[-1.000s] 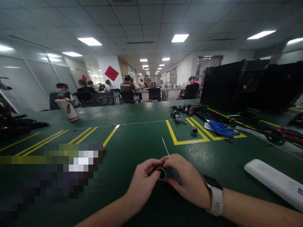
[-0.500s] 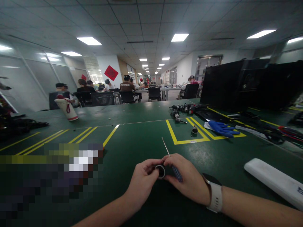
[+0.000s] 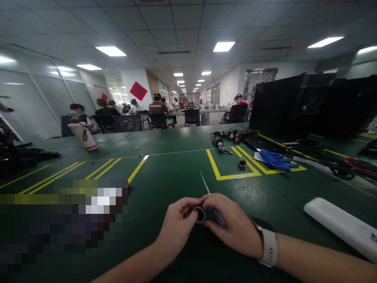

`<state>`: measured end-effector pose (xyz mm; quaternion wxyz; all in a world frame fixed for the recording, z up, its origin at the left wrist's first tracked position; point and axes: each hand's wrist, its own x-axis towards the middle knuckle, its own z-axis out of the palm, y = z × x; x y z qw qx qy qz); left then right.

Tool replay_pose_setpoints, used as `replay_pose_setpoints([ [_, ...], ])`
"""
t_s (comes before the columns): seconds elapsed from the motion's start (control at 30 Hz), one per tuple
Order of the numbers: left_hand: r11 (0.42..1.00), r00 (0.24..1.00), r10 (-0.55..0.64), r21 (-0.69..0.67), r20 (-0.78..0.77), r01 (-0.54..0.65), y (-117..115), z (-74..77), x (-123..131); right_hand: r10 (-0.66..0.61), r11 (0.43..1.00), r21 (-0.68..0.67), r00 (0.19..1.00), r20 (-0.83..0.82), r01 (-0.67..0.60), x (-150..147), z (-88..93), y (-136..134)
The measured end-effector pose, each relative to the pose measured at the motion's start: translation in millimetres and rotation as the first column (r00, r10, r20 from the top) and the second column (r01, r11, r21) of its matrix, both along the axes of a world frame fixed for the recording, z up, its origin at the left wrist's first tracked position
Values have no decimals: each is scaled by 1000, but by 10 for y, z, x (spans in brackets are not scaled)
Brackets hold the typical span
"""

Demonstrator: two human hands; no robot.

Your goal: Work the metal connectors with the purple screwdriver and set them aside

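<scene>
Between my hands is a small round metal ring-shaped part (image 3: 203,216), its open dark end facing me. My left hand (image 3: 179,220) pinches its left side between thumb and fingers. A screwdriver (image 3: 219,218) with a dark blue handle lies in my right hand (image 3: 231,224), its thin shaft pointing up and away to the left. My right fingertips also reach the top of the ring-shaped part, and the thumb is near its right side. Both hands are just above the green table (image 3: 173,173).
A small metal fitting (image 3: 242,162) stands inside the yellow tape, with dark metal tools (image 3: 220,145) behind it. To the right are a blue glove (image 3: 277,160) and a white case (image 3: 338,224). A paper cup (image 3: 84,135) stands at far left; people sit beyond the table.
My hands hold almost the same pose. The right hand has shifted very slightly downward with the screwdriver, and the ring-shaped part has barely turned.
</scene>
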<state>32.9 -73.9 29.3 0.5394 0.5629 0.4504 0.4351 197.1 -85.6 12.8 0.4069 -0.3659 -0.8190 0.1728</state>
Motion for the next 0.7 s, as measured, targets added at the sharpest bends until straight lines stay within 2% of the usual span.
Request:
replay_pose_setpoints([
  [0.4, 1000, 1000, -6, -24, 22, 6, 15, -36, -15, 16, 1000, -17, 1000, -14, -16, -8, 26, -13],
  [0.7, 1000, 1000, 6, -7, -9, -6, 21, 62, 55, -38, 999, 12, 999, 8, 38, 15, 47, 36],
])
